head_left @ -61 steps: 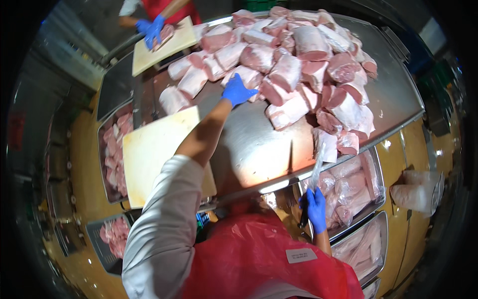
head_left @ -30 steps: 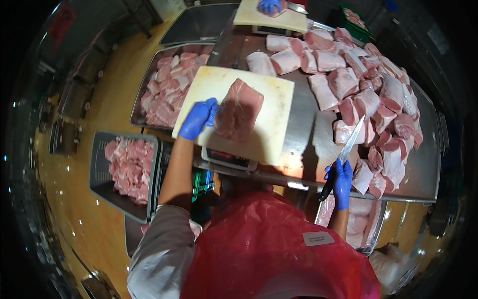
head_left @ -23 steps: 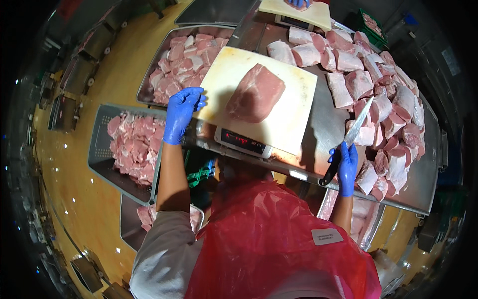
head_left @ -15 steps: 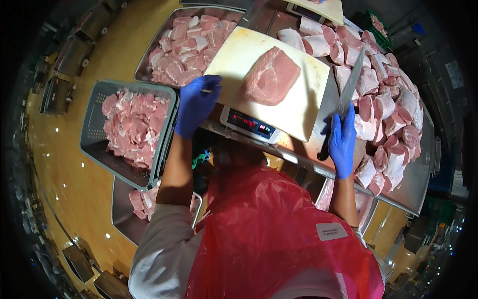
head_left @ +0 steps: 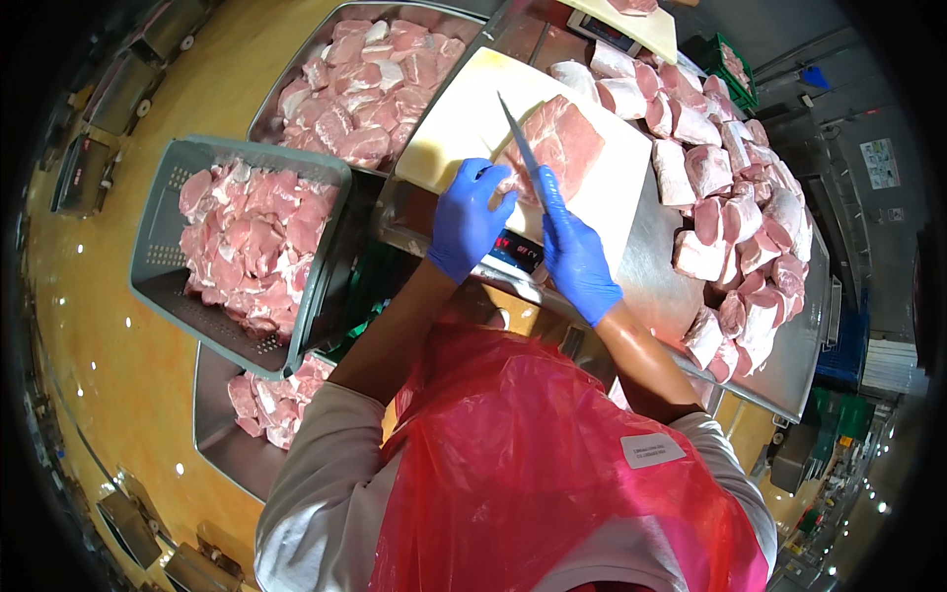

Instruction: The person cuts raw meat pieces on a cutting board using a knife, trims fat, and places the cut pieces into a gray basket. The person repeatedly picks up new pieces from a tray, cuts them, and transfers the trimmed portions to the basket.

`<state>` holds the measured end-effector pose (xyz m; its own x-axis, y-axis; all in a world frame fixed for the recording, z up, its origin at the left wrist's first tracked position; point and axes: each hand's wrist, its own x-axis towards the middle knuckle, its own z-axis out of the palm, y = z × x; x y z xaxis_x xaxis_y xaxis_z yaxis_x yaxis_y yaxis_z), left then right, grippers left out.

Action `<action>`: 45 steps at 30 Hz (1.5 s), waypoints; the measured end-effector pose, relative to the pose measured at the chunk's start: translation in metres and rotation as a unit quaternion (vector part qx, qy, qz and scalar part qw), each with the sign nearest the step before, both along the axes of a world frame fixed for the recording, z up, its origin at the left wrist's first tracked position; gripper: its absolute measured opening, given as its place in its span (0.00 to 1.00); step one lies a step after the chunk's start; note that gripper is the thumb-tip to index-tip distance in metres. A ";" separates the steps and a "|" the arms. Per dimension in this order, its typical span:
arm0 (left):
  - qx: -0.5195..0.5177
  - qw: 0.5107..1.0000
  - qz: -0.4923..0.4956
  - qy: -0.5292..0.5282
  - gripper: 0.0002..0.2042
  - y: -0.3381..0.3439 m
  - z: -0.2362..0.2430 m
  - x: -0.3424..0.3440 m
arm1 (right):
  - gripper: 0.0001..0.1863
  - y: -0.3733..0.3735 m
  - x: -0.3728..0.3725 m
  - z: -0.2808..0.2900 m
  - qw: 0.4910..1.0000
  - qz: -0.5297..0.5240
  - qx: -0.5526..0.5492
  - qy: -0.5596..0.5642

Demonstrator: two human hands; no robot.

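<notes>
A thick slab of raw pork [head_left: 560, 140] lies on a white cutting board [head_left: 612, 202], which rests on a digital scale [head_left: 511, 252] with lit red digits. My left hand [head_left: 472, 217], in a blue glove, has its fingers bent against the slab's lower left edge. My right hand [head_left: 572, 237], also gloved, grips a long knife [head_left: 521, 133], its forefinger stretched along it and the blade angled up and leftward over the left part of the meat. Whether the edge cuts into the slab I cannot tell.
Pale pork loin pieces [head_left: 740, 227] are piled on the steel table [head_left: 641, 271] at right. Left are a metal tray [head_left: 258, 123] of cut meat, a grey perforated crate [head_left: 158, 237] and a lower tray [head_left: 222, 454]. Another board [head_left: 656, 30] stands at the top, a green crate [head_left: 745, 94] behind.
From reaching into the pile, my left hand went to the board, where a slab appeared, and now touches it. My right hand brought the knife left, over the meat. The view has turned.
</notes>
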<state>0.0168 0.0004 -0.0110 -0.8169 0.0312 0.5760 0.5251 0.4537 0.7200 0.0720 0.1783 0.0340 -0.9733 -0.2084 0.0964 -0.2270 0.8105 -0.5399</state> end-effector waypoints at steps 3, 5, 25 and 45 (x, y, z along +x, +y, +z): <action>0.019 0.999 0.024 -0.029 0.10 0.006 -0.012 -0.004 | 0.45 -0.017 -0.019 0.004 0.999 -0.009 0.046 0.000; 0.019 0.999 0.025 -0.042 0.09 0.005 -0.017 -0.005 | 0.45 -0.025 -0.025 0.008 0.998 -0.025 0.062 -0.013; -0.045 0.979 -0.007 -0.198 0.13 -0.013 -0.003 -0.019 | 0.50 0.003 0.034 0.063 0.977 0.014 0.154 -0.145; 0.141 0.963 0.216 -0.085 0.12 -0.149 0.004 0.022 | 0.43 0.123 0.095 0.055 0.939 0.043 0.301 -0.158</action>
